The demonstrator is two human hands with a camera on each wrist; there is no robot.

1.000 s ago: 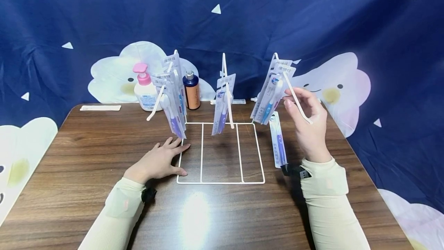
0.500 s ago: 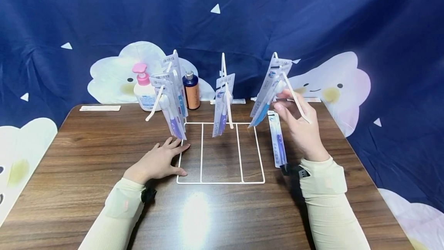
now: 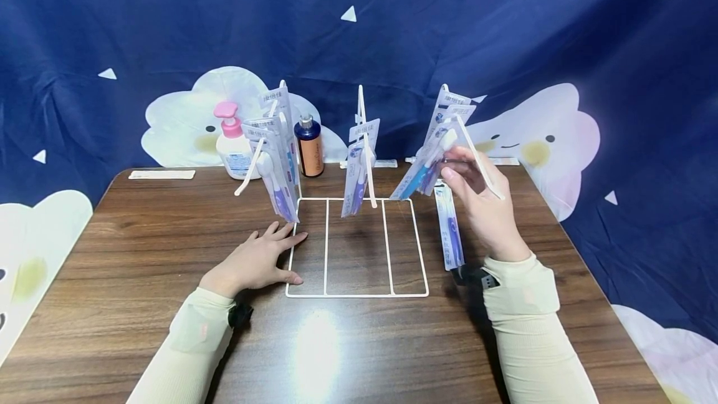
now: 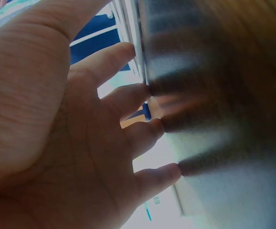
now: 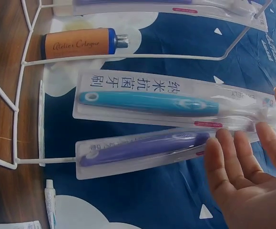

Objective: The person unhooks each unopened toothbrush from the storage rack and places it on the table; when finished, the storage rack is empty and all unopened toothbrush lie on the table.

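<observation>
Wooden table (image 3: 140,254): my left hand (image 3: 255,262) flat, empty; right hand (image 3: 477,204) loosely open, fingertips nudging hung toothbrush packs (image 3: 429,158); they may slip off the peg.

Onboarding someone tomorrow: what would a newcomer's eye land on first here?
A white wire rack stands mid-table, with packaged toothbrushes hanging from its three hooks. The right hand touches the packs on the right hook; another pack lies flat on the table beside the rack. The left hand rests flat at the rack's left edge.
</observation>
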